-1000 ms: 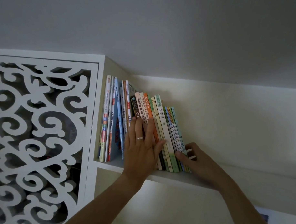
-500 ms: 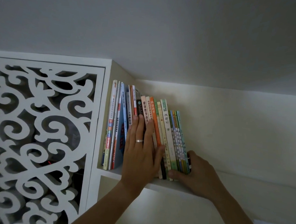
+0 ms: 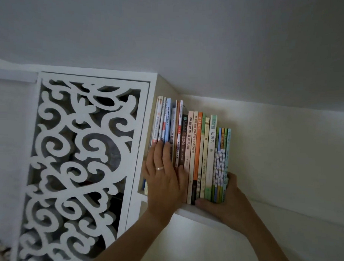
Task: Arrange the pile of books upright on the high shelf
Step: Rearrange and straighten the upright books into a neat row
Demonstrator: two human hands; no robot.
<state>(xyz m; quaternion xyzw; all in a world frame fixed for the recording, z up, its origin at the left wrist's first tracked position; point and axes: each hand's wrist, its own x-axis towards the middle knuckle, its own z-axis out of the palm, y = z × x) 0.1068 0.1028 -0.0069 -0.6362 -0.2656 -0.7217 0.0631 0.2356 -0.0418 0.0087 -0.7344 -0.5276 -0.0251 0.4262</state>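
Note:
A row of several thin books [image 3: 197,150] stands nearly upright on the high white shelf [image 3: 281,214], packed against the shelf's left wall. My left hand [image 3: 163,179], with a ring on one finger, lies flat with fingers spread on the spines of the leftmost books. My right hand [image 3: 223,202] cups the lower right end of the row: the thumb runs under the front edge of the books and the fingers wrap around the last green and blue spines.
A white carved lattice panel [image 3: 78,166] fills the left side, next to the shelf's side wall. The pale wall and ceiling rise above. The shelf board continues to the right of the books.
The leaning books have been pushed up to nearly vertical. My left hand slid left across the spines, and my right hand stayed at the row's right end.

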